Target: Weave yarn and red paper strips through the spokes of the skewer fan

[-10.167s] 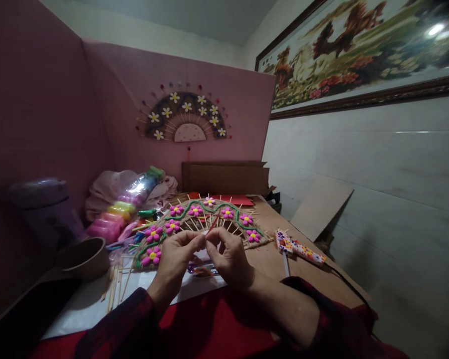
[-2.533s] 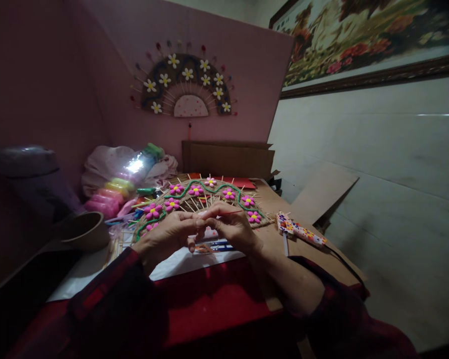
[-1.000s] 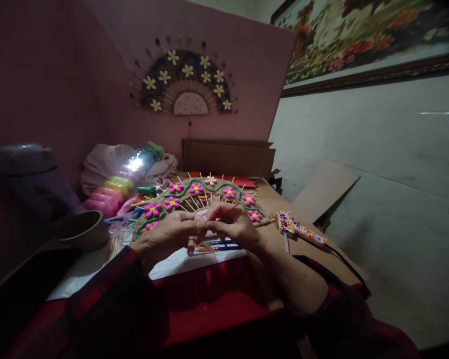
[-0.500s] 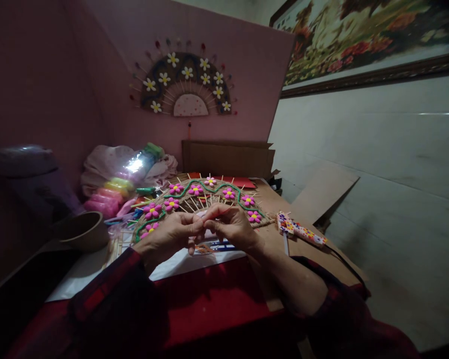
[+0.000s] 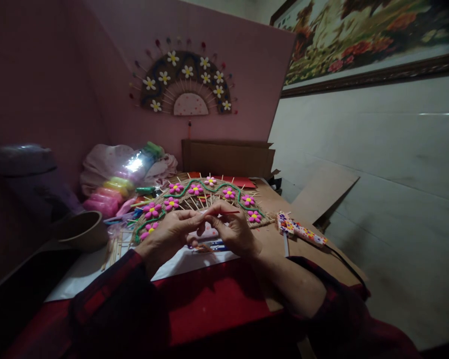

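My right hand (image 5: pixel 234 232) is closed in a pinch, with a thin red stick (image 5: pixel 231 212) lying across its fingers and pointing right. The fingertips of my left hand (image 5: pixel 175 229) are pressed together against those of my right; what they pinch is hidden. Just behind both hands lies a fan-shaped twine panel (image 5: pixel 209 188) with pink clay flowers, a wavy green cord and wooden sticks jutting from its edge. Below the fingers, some blue-handled tools (image 5: pixel 219 246) are partly covered.
A floral-patterned glue gun (image 5: pixel 301 232) with a black cord lies on cardboard at the right. On the left are a round bowl (image 5: pixel 84 232), bags of coloured clay (image 5: pixel 108 194) and loose wooden sticks (image 5: pixel 115 249). A finished fan (image 5: pixel 187 70) hangs on the back board.
My right hand has turned a little, so the red stick shows more plainly and lies flatter. My left fingers have straightened slightly. Nothing else has visibly moved.
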`<state>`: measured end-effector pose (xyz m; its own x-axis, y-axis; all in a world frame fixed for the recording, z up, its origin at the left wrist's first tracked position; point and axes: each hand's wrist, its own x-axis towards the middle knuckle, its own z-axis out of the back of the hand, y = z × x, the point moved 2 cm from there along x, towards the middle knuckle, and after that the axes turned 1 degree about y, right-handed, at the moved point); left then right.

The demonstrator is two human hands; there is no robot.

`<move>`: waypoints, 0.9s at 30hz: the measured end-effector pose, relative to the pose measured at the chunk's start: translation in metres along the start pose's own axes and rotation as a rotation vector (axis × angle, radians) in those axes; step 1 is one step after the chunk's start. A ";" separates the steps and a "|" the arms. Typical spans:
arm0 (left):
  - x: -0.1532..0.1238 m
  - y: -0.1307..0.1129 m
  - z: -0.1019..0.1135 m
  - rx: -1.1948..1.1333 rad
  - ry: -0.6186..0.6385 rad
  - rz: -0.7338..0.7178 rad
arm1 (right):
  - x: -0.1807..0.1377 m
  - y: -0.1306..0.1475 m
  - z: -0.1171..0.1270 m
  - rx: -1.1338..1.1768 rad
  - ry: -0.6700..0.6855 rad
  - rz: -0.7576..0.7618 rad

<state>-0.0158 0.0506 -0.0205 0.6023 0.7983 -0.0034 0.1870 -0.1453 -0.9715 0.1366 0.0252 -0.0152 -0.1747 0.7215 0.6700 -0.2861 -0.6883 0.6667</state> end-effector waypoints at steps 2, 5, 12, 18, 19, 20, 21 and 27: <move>0.000 -0.001 -0.001 0.000 -0.014 -0.008 | 0.000 0.001 0.000 -0.008 -0.007 0.015; -0.001 -0.005 -0.005 0.003 -0.040 -0.018 | -0.001 0.003 0.001 -0.011 0.013 -0.003; 0.000 -0.005 -0.006 0.036 0.006 0.018 | 0.001 0.007 0.001 0.147 0.058 -0.111; -0.003 -0.008 -0.004 0.095 0.107 0.087 | 0.005 0.010 0.001 0.444 0.126 -0.151; -0.004 -0.009 -0.003 0.103 0.126 0.091 | 0.005 0.010 0.002 0.466 0.122 -0.150; -0.005 -0.009 -0.003 0.110 0.146 0.094 | 0.005 0.009 0.002 0.478 0.114 -0.151; -0.005 -0.009 -0.002 0.116 0.167 0.098 | 0.005 0.007 0.003 0.484 0.108 -0.151; -0.002 -0.004 0.003 0.104 0.197 0.066 | 0.004 0.001 0.000 0.491 0.109 -0.138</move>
<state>-0.0201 0.0516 -0.0170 0.7522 0.6582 -0.0315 0.0672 -0.1241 -0.9900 0.1362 0.0277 -0.0120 -0.2712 0.7938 0.5444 0.1580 -0.5212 0.8387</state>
